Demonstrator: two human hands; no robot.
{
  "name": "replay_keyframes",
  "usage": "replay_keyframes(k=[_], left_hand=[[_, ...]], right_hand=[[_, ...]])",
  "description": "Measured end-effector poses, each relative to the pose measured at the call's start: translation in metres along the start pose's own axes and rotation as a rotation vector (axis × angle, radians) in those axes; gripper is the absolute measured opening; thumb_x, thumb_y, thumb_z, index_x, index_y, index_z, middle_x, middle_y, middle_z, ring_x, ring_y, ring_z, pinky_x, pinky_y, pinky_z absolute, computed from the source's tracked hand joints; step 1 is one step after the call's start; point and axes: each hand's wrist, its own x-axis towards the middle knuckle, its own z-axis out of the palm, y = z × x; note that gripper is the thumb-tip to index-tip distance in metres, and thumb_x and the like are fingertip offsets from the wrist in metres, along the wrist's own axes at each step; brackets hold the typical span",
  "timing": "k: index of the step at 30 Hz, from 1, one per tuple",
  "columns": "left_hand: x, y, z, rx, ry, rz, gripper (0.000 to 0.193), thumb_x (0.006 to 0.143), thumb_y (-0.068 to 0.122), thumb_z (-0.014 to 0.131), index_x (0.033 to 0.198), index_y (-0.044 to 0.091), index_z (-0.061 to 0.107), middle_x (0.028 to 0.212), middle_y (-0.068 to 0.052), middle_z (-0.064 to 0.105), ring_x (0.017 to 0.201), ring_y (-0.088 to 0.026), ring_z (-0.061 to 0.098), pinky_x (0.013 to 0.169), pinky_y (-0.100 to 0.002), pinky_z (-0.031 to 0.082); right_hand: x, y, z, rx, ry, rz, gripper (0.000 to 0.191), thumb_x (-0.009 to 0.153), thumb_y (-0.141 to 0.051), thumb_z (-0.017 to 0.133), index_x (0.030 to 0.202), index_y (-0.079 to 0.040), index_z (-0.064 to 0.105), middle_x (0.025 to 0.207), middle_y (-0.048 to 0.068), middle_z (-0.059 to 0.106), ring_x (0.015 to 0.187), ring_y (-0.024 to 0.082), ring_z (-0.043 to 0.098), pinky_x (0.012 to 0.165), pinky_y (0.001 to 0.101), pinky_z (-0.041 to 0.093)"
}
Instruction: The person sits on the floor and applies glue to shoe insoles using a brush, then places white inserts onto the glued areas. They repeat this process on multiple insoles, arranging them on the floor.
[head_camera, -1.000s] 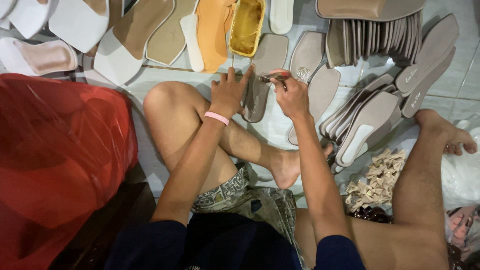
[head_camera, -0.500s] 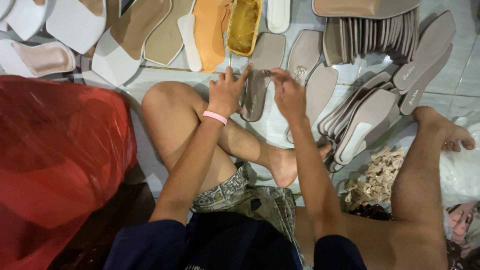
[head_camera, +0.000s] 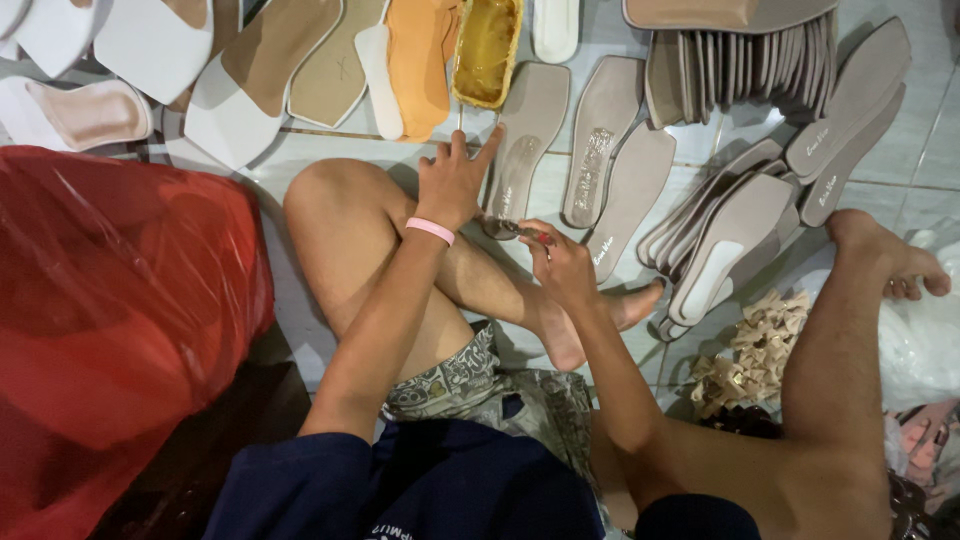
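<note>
An insole (head_camera: 524, 150), beige and long, lies flat on the tiled floor (head_camera: 900, 160) just above the centre of the view, its toe toward twelve o'clock and a shiny glue streak down its middle. The left hand (head_camera: 455, 180) presses on its left edge, fingers spread wide, forefinger stretched along the side. A pink wristband (head_camera: 430, 231) circles that wrist. The right hand (head_camera: 560, 265), at five o'clock from the insole's heel, is closed in a narrow pinch around a small brush (head_camera: 518, 230), whose tip touches the heel end.

At twelve o'clock from the insole, touching its toe, sits a yellow glue tray (head_camera: 487, 48). At three o'clock lie two more glued insoles (head_camera: 612, 165), side by side. Further toward two o'clock a row of insoles (head_camera: 730, 70) stands on edge, and at four o'clock a fanned pile of soles (head_camera: 725, 240) overlaps. White and tan soles (head_camera: 230, 80) fill the ten o'clock corner, with an orange sole (head_camera: 420, 60) just left of the tray.

The person sits on the floor, left knee (head_camera: 335, 200) bent up at nine o'clock from the insole, right foot (head_camera: 890, 255) well out at three o'clock. A red plastic bag (head_camera: 110, 330) fills the view's left side. A heap of small tan straps (head_camera: 755, 345) lies at five o'clock, near the right leg.
</note>
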Motion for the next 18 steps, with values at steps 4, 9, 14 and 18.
replay_keyframes(k=[4, 9, 14, 18], left_hand=[[-0.003, 0.001, -0.002, -0.003, -0.007, -0.008, 0.125, 0.056, 0.024, 0.096, 0.159, 0.036, 0.026, 0.134, -0.017, 0.051, 0.115, -0.037, 0.060, 0.081, -0.054, 0.052], [0.000, -0.003, 0.013, 0.009, 0.042, -0.001, 0.119, 0.062, 0.017, 0.092, 0.160, 0.036, 0.027, 0.134, -0.018, 0.051, 0.114, -0.037, 0.060, 0.081, -0.053, 0.052], [0.001, -0.003, 0.012, 0.069, 0.059, 0.008, 0.113, 0.073, 0.008, 0.086, 0.164, 0.038, 0.026, 0.133, -0.016, 0.052, 0.112, -0.035, 0.061, 0.081, -0.052, 0.053], [-0.003, 0.003, -0.007, -0.011, -0.071, -0.025, 0.131, 0.051, 0.027, 0.097, 0.157, 0.035, 0.022, 0.135, -0.019, 0.048, 0.118, -0.038, 0.057, 0.085, -0.055, 0.051]], right_hand=[[0.004, -0.003, -0.007, 0.077, -0.034, -0.013, 0.020, 0.103, -0.010, 0.060, 0.122, -0.010, 0.066, 0.097, 0.009, 0.076, 0.080, 0.025, 0.076, 0.063, 0.0351, 0.059], [0.018, -0.003, -0.012, -0.026, -0.090, -0.021, 0.015, 0.101, -0.014, 0.068, 0.115, -0.009, 0.069, 0.087, 0.014, 0.073, 0.068, 0.030, 0.071, 0.060, 0.0394, 0.054], [0.047, 0.004, -0.008, -0.055, -0.033, -0.102, 0.015, 0.102, -0.014, 0.069, 0.116, -0.010, 0.068, 0.087, 0.014, 0.073, 0.071, 0.031, 0.072, 0.061, 0.0398, 0.055], [0.069, 0.014, -0.007, -0.022, 0.068, -0.050, 0.016, 0.102, -0.012, 0.069, 0.118, -0.011, 0.068, 0.089, 0.014, 0.074, 0.070, 0.030, 0.073, 0.061, 0.0391, 0.056]])
